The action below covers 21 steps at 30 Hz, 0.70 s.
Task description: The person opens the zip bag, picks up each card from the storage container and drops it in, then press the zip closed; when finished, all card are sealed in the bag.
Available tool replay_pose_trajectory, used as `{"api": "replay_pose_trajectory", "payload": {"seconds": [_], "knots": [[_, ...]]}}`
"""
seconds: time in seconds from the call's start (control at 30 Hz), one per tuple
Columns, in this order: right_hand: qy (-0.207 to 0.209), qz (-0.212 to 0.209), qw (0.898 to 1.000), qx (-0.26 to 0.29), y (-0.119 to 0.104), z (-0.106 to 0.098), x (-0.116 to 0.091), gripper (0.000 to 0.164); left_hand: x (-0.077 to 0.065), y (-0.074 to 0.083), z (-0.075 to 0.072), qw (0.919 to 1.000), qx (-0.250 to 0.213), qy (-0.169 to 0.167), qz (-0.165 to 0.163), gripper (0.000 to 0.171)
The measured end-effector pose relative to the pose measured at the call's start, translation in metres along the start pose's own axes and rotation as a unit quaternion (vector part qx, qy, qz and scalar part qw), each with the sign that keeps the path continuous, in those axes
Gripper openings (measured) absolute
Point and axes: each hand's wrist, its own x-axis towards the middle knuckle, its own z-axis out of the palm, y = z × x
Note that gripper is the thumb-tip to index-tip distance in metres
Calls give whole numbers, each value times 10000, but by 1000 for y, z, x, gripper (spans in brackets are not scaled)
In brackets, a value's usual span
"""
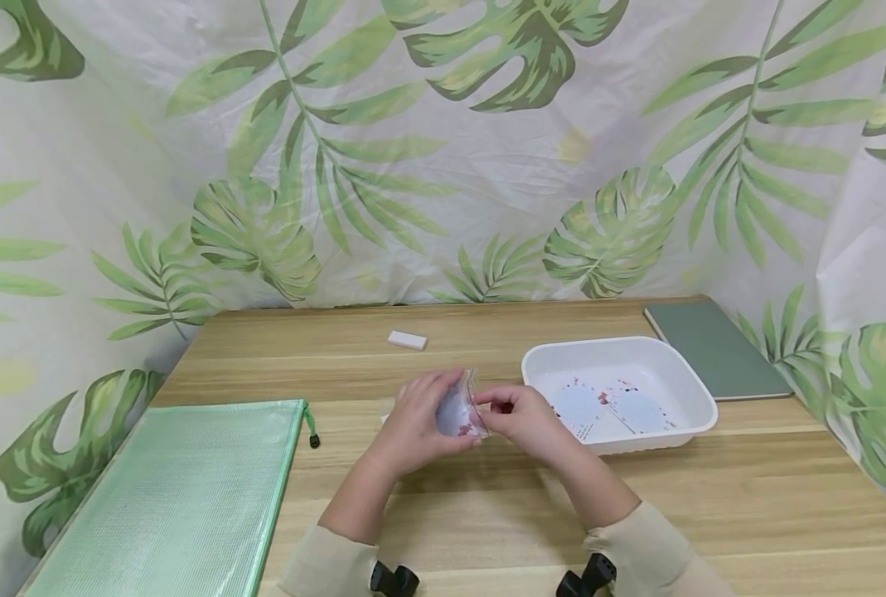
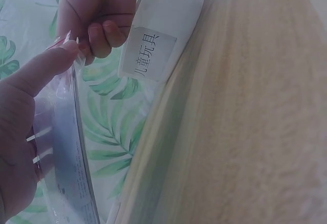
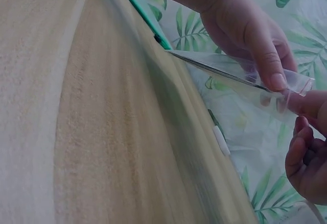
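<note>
A clear zip bag [image 1: 457,406] with thin, pale blue printed sheets or cards inside is held up over the table's middle. My left hand [image 1: 411,423] grips it from the left, the thumb along its near side. At the bag's right-hand edge, my right hand [image 1: 528,420] pinches the zip strip between thumb and forefinger, other fingers curled in. In the left wrist view the flat contents [image 2: 71,152] stand edge-on inside the film. The right wrist view shows the left thumb pressing the bag [image 3: 240,73] near its mouth.
A white plastic basin [image 1: 692,414] with pale blue, red-flecked print at its bottom stands right of the hands; its side bears a label [image 2: 149,55]. Behind it lies a dark green notebook [image 1: 726,348]. A green mesh zip pouch [image 1: 181,497] lies left, a small white block [image 1: 408,340] farther back.
</note>
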Motion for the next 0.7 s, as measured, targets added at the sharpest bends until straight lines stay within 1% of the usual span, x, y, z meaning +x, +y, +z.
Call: {"api": "replay_pose_trajectory", "payload": {"seconds": [0.1, 0.2, 0.27, 0.33, 0.4, 0.5, 0.6, 0.7], "knots": [[102, 39, 9999, 92, 1, -12, -1, 28, 0, 0, 0, 10000, -1, -5, 0, 85], [334, 93, 9994, 65, 3, -35, -1, 30, 1, 0, -1, 10000, -16, 2, -46, 86], [490, 208, 9985, -111, 7, -53, 2, 31, 1, 0, -1, 10000, -34, 3, -82, 86], [613, 424, 9961, -465, 14, -71, 5, 32, 1, 0, -1, 9999, -40, -2, -108, 87], [666, 700, 9916, -856, 23, -88, 9, 34, 1, 0, -1, 9999, -76, -14, -117, 88], [549, 1180, 9818, -1381, 38, -108, 15, 38, 0, 0, 0, 9999, -85, -17, -119, 88], [308, 1549, 9715, -1768, 52, -120, 19, 43, 0, -1, 0, 9999, -85, -14, -121, 88], [105, 1770, 9602, -2157, 61, -125, 21, 49, 0, 0, 0, 9999, -83, -4, -108, 88]]}}
